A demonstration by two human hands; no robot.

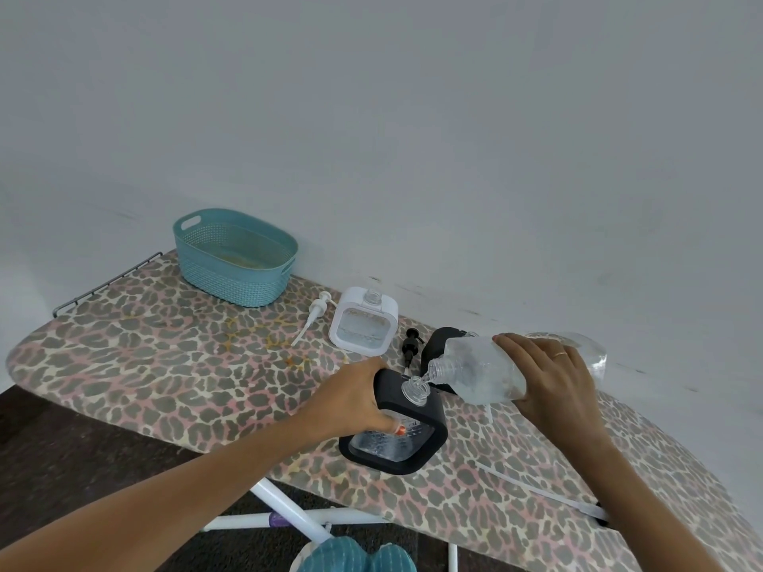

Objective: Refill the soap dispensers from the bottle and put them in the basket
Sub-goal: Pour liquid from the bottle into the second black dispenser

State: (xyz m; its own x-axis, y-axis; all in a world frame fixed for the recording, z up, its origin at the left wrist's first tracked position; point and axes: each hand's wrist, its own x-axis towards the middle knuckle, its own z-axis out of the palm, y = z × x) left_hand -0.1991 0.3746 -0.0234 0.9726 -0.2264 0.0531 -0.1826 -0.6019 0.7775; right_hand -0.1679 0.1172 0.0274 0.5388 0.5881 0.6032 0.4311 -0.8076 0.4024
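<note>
Gripping black dispenser (417, 452) w/ L hand (355, 400): fingers (388, 425) curled round its left side, one orange-nailed tip on the clear front window. Standing on leopard-print ironing board (165, 365), near front edge, approx frame centre. Pump off, clear threaded neck open at top. Some clear liquid visible thru window.

Tipping clear bottle (475, 373) w/ R hand (549, 377), at 2 o'clock of that dispenser. Fingers (512, 344) close together, wrapped over bottle's body from above; ring (560, 354) on one. Lying nearly horizontal, uncapped mouth pointing to 8 o'clock, right at dispenser's neck. Touching or just above: can't tell. Partly filled w/ clear liquid.

At 12 o'clock of held dispenser, behind bottle: 2nd black dispenser (439, 338), mostly hidden. Just beside it at 9 o'clock: black pump (410, 344), loose on board. Further toward 10 o'clock: white dispenser (363, 324), upright, neck open. White pump (314, 315) flat on board at its 9 o'clock, near but apart.

At 10 o'clock of white dispenser, toward board's far left end by pale wall (413, 117): teal basket (231, 274). All 3 dispensers on board, outside basket.

At board's left tip: grey wire rack (111, 278). At 4 o'clock of held dispenser: white strap (536, 487) across cover. Below board: white legs (289, 513), dark floor (62, 447), teal slippers (355, 555) at 6 o'clock of frame.
</note>
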